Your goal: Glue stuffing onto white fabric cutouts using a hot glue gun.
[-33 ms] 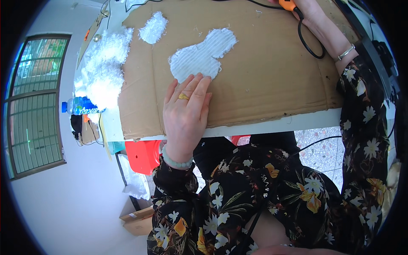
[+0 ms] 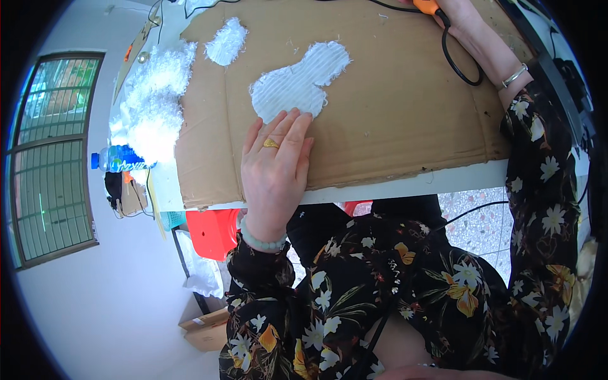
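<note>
My left hand (image 2: 273, 161) lies flat on a brown cardboard sheet (image 2: 392, 120), fingers stretched out. Its fingertips rest on the near edge of a white ribbed cloth piece (image 2: 291, 88) with frayed edges, wide at one end and narrower at the other. At the top right, my right hand (image 2: 453, 11) is partly cut off by the picture's edge. It closes on an orange corded tool (image 2: 425, 6), whose working end is out of view. From the tool a black cable (image 2: 451, 58) loops down beside my right wrist.
A smaller white fluffy piece (image 2: 226, 42) lies at the cardboard's far left. Beyond the left edge are a heap of white fluff (image 2: 155, 95) and a bottle with a blue cap (image 2: 117, 158). A red stool (image 2: 214, 233) stands below the table. Dark equipment (image 2: 557, 95) borders the right side.
</note>
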The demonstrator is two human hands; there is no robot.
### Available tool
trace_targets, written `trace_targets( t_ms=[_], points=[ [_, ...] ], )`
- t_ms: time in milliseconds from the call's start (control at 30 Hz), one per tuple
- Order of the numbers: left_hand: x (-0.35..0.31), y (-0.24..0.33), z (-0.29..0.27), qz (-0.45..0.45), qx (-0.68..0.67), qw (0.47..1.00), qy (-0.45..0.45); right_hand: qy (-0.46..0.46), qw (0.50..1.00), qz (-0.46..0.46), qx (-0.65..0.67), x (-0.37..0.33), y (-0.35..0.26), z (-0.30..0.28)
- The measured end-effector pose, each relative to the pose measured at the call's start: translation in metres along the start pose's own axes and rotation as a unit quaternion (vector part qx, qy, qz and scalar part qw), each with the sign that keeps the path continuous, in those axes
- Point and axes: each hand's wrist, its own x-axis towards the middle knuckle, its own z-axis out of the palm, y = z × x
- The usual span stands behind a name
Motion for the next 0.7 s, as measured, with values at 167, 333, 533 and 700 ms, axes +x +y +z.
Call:
trace_targets(
  t_ms=[167,333,533,700],
  points=[
    [0.001,-0.002,-0.001,-0.019,-0.037,0.999,0.007,0.009,1.000,0.005,0.026,-0.002,0.000,0.005],
    [-0.004,-0.010,-0.008,-0.103,-0.110,0.987,0.057,-0.016,0.999,-0.016,0.031,0.001,0.002,-0.001],
    [-0.007,-0.016,-0.011,-0.116,-0.079,0.988,0.058,-0.018,0.999,-0.014,0.030,-0.001,0.000,0.004],
    [0.001,-0.016,-0.008,-0.140,-0.102,0.983,0.067,-0.018,1.000,-0.020,0.009,0.005,0.005,-0.003]
  ],
)
